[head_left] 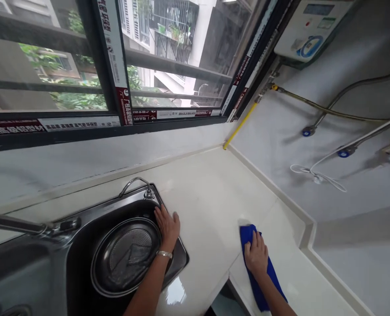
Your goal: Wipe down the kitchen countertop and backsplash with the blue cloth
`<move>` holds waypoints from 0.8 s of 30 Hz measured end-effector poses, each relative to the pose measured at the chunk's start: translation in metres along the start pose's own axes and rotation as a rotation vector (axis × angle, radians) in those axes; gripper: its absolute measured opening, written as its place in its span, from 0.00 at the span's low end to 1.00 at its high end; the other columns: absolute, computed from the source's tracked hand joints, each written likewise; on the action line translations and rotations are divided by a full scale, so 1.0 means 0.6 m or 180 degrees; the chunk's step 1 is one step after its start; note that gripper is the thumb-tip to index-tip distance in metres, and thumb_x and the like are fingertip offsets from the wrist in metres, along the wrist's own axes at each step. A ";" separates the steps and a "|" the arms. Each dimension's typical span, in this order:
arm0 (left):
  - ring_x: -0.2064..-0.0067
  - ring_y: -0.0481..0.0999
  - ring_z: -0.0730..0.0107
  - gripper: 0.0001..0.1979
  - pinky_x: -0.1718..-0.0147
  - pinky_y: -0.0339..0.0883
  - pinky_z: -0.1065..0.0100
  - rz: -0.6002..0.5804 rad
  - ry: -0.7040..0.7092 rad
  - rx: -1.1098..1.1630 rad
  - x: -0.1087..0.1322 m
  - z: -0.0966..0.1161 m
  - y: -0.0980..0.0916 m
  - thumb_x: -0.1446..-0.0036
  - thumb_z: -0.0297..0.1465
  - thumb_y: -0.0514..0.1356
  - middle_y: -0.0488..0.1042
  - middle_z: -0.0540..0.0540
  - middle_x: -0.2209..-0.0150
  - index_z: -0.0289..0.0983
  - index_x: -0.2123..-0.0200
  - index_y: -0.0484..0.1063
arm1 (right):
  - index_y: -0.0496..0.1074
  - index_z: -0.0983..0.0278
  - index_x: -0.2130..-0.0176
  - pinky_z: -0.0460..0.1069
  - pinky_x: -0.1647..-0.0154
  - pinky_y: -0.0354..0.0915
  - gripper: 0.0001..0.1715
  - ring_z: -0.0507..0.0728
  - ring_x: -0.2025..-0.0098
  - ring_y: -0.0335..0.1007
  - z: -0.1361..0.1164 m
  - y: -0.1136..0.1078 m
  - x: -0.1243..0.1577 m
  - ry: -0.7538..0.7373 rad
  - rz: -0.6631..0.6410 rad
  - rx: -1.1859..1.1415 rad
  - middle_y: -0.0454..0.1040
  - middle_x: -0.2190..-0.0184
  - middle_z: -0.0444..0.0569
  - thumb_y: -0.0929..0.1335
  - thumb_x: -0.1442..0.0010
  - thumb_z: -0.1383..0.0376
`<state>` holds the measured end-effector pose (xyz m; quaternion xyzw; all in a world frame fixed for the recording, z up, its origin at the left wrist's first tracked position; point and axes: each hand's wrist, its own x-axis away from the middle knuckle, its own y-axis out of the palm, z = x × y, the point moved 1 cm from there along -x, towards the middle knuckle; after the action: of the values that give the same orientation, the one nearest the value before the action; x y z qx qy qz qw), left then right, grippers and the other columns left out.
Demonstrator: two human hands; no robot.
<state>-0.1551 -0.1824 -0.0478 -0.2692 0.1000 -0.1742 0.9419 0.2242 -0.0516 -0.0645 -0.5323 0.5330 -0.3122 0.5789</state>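
My right hand lies flat on a blue cloth, pressing it against the cream countertop near its right corner. The fingers lie together, stretched over the cloth. My left hand rests open on the right rim of the steel sink, fingers stretched toward the back. A bracelet circles that wrist. Inside the sink sits a round metal strainer basin.
A curved handle stands at the sink's back edge, and a tap reaches in from the left. A window runs along the back. On the right wall hang a water heater, hoses and a yellow pipe.
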 end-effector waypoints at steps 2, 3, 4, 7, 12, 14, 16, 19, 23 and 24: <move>0.24 0.42 0.39 0.33 0.29 0.46 0.36 0.0105 -0.0056 -0.0041 -0.031 0.015 0.014 0.35 0.35 0.51 0.45 0.20 0.27 0.23 0.31 0.53 | 0.54 0.72 0.28 0.73 0.32 0.52 0.42 0.72 0.27 0.50 -0.018 0.014 -0.036 0.0165 0.0137 -0.0064 0.58 0.30 0.68 0.50 0.32 0.53; 0.24 0.42 0.38 0.33 0.29 0.46 0.36 0.0155 -0.0104 -0.0058 -0.044 0.021 0.021 0.34 0.35 0.50 0.46 0.20 0.28 0.23 0.31 0.53 | 0.54 0.73 0.28 0.75 0.33 0.52 0.43 0.74 0.27 0.50 -0.026 0.021 -0.056 0.0199 0.0166 -0.0107 0.58 0.31 0.71 0.50 0.32 0.52; 0.25 0.43 0.38 0.32 0.29 0.47 0.35 0.0198 -0.0159 -0.0075 -0.054 0.026 0.026 0.34 0.34 0.50 0.47 0.20 0.28 0.23 0.31 0.53 | 0.54 0.74 0.28 0.76 0.34 0.52 0.44 0.75 0.27 0.49 -0.033 0.027 -0.078 0.0218 0.0165 -0.0154 0.58 0.31 0.73 0.50 0.32 0.52; 0.25 0.45 0.37 0.32 0.30 0.50 0.36 0.0292 -0.0276 -0.0144 -0.069 0.029 0.041 0.34 0.33 0.50 0.50 0.19 0.29 0.22 0.31 0.53 | 0.53 0.76 0.28 0.80 0.36 0.50 0.45 0.78 0.27 0.47 -0.059 0.043 -0.147 0.0227 0.0043 -0.0260 0.56 0.31 0.77 0.49 0.33 0.52; 0.25 0.45 0.41 0.32 0.28 0.49 0.42 0.0389 -0.0155 -0.0341 -0.066 0.020 0.052 0.30 0.37 0.47 0.50 0.21 0.29 0.22 0.31 0.54 | 0.54 0.79 0.29 0.77 0.34 0.51 0.43 0.77 0.28 0.48 -0.142 0.064 -0.271 -0.0037 -0.0066 -0.0148 0.55 0.30 0.76 0.50 0.32 0.56; 0.25 0.45 0.42 0.32 0.28 0.49 0.41 0.0424 -0.0094 -0.0417 -0.065 0.017 0.052 0.30 0.38 0.47 0.50 0.21 0.29 0.23 0.31 0.54 | 0.53 0.78 0.29 0.76 0.33 0.50 0.41 0.76 0.27 0.48 -0.191 0.075 -0.311 -0.0154 -0.0146 -0.0132 0.55 0.30 0.75 0.51 0.32 0.58; 0.24 0.45 0.44 0.31 0.28 0.49 0.41 0.0452 -0.0042 -0.0479 -0.064 0.016 0.053 0.29 0.38 0.46 0.51 0.22 0.29 0.24 0.31 0.54 | 0.50 0.77 0.28 0.75 0.32 0.49 0.40 0.75 0.27 0.47 -0.247 0.085 -0.338 -0.0337 -0.0222 -0.0143 0.55 0.29 0.73 0.52 0.32 0.59; 0.25 0.45 0.44 0.31 0.28 0.48 0.42 0.0456 0.0013 -0.0560 -0.064 0.015 0.053 0.29 0.38 0.45 0.51 0.22 0.29 0.24 0.31 0.55 | 0.49 0.76 0.27 0.72 0.29 0.46 0.39 0.73 0.25 0.44 -0.329 0.089 -0.340 -0.0816 -0.0403 -0.0120 0.52 0.27 0.69 0.53 0.31 0.61; 0.25 0.45 0.44 0.30 0.27 0.48 0.43 0.0432 0.0021 -0.0633 -0.067 0.017 0.052 0.29 0.36 0.45 0.50 0.23 0.28 0.24 0.31 0.55 | 0.45 0.73 0.25 0.68 0.26 0.41 0.39 0.69 0.23 0.37 -0.405 0.067 -0.278 -0.1646 -0.0851 -0.0146 0.45 0.24 0.62 0.54 0.30 0.62; 0.25 0.45 0.44 0.30 0.27 0.48 0.43 0.0428 0.0014 -0.0642 -0.067 0.018 0.052 0.29 0.36 0.45 0.50 0.23 0.28 0.25 0.31 0.55 | 0.44 0.72 0.25 0.68 0.26 0.39 0.40 0.68 0.23 0.36 -0.416 0.059 -0.255 -0.1816 -0.0936 -0.0215 0.44 0.24 0.61 0.54 0.30 0.62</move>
<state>-0.1807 -0.1370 -0.0518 -0.3549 0.1369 -0.1003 0.9194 -0.0565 0.0280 -0.0206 -0.6886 0.2766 -0.2129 0.6356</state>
